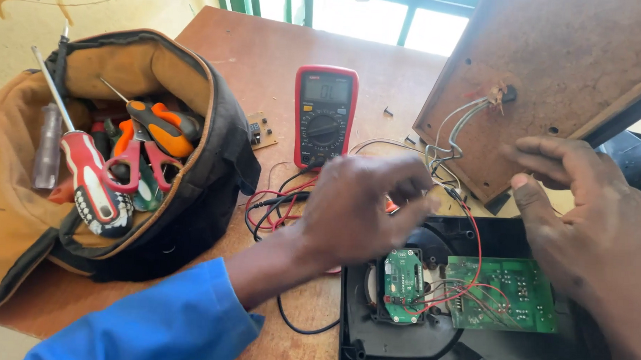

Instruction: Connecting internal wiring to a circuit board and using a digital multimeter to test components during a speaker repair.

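Your hands hovered over an opened black casing [400, 353] — both blurred.

Your left hand [362, 210] hid whatever its curled fingers pinched, so I cannot tell if it held anything; your right hand [582, 210] was spread wide, fingertips on the tilted brown board [552, 60], whose top ran out of frame. In the casing lay a small round green board [402, 286] and a larger green circuit board [501, 293], long axis left to right, joined by red wires [466, 291]. Behind your left hand stood a red multimeter [325, 116], pointing away from you — beside the tool bag [214, 162].
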